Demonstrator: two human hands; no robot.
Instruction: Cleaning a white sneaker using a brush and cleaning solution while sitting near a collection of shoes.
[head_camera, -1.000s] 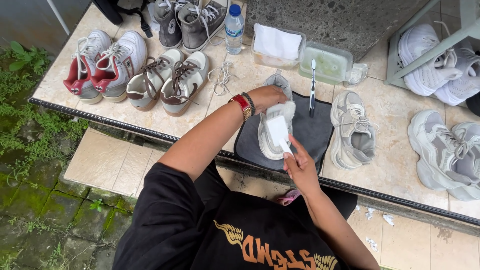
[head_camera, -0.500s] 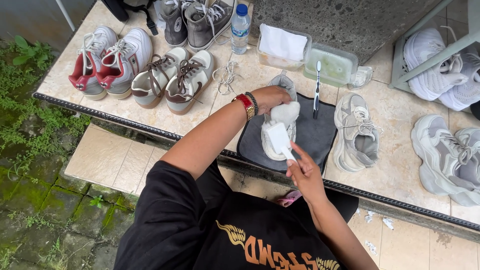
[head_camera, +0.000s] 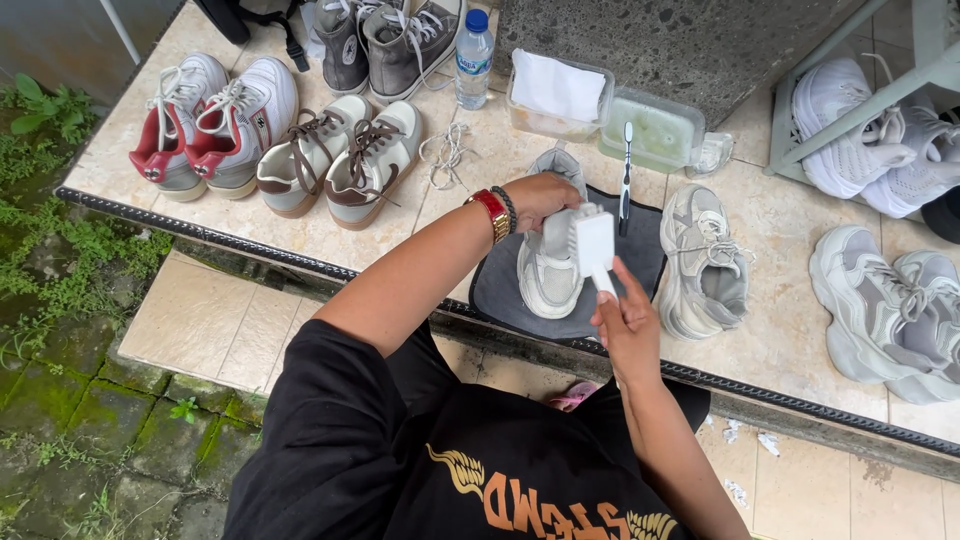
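Note:
A pale grey sneaker (head_camera: 545, 272) lies on a dark mat (head_camera: 497, 291) on the tiled ledge. My left hand (head_camera: 543, 198), with a red watch at the wrist, is pushed into the sneaker's opening and grips it. A white brush (head_camera: 594, 243) with a white handle is held in my right hand (head_camera: 627, 322), its head against the sneaker's right side near the heel. The matching sneaker (head_camera: 700, 262) lies just right of the mat, unlaced.
A toothbrush (head_camera: 626, 178) rests at the mat's far edge. Behind it stand two plastic tubs (head_camera: 653, 133), one holding a white cloth (head_camera: 558, 86), and a water bottle (head_camera: 473, 58). Loose laces (head_camera: 447, 153) and several pairs of shoes (head_camera: 338, 160) line the ledge; white sneakers (head_camera: 880, 300) lie right.
My right hand has lifted the brush from the sneaker's toe side up toward its heel. My left hand stays in the shoe. The camera has shifted slightly.

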